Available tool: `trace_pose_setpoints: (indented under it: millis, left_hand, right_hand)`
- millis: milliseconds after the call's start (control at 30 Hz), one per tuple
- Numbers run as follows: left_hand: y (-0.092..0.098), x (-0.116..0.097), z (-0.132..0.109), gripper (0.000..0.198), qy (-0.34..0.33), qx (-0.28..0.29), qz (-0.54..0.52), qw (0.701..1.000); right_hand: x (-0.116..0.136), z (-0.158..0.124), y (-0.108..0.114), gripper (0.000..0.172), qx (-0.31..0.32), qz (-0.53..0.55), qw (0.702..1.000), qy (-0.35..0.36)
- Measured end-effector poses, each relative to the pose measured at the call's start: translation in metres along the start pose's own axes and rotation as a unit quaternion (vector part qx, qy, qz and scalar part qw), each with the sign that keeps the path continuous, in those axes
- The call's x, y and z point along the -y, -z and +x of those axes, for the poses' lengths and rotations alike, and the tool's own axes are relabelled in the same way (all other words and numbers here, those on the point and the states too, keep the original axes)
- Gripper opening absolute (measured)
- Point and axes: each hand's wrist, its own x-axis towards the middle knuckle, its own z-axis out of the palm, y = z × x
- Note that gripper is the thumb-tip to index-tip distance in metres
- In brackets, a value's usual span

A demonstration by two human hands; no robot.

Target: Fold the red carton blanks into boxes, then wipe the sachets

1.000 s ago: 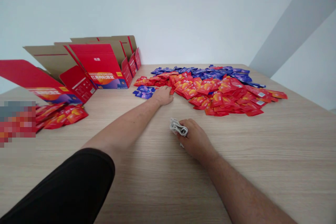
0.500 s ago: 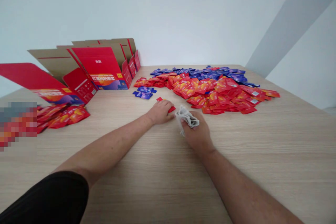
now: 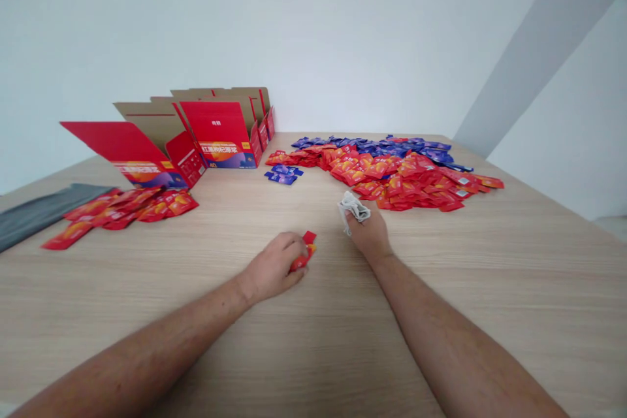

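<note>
- red carton (image 3: 215, 137), top panel: short white Chinese text, too small to read
- same carton, lower band: large Chinese line, seems to end in 原浆, rest blurred
- same band, near bottom edge: small yellow label, unreadable
- carton side flaps: small white print, unreadable
- red sachets (image 3: 386, 177), blue sachets (image 3: 282, 174): printed marks, too small to read

The red sachet (image 3: 304, 256) and the heaped sachets (image 3: 392, 173) are glossy foil-like film, catching small highlights. The folded cloth (image 3: 354, 206) is soft, matt white fabric with a rumpled surface. The tabletop (image 3: 514, 287) has a smooth, matt wood-grain finish, and the cardboard cartons (image 3: 215, 127) pair glossy printed red faces with plain, matt brown board.
</note>
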Motion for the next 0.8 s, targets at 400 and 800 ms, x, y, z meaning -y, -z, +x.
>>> trace_pose_setpoints:
  millis: [400,800]
  left_hand:
    - [0.015,-0.002,0.036,0.031,0.300,0.059,-0.018,0.952]
    - [-0.017,-0.007,0.030,0.059,0.242,-0.111,-0.708,0.654]
  right_hand:
    - [-0.006,-0.004,-0.002,0.020,-0.024,0.002,0.999,0.034]
    - [0.069,-0.029,0.009,0.018,0.071,-0.014,0.972,0.223]
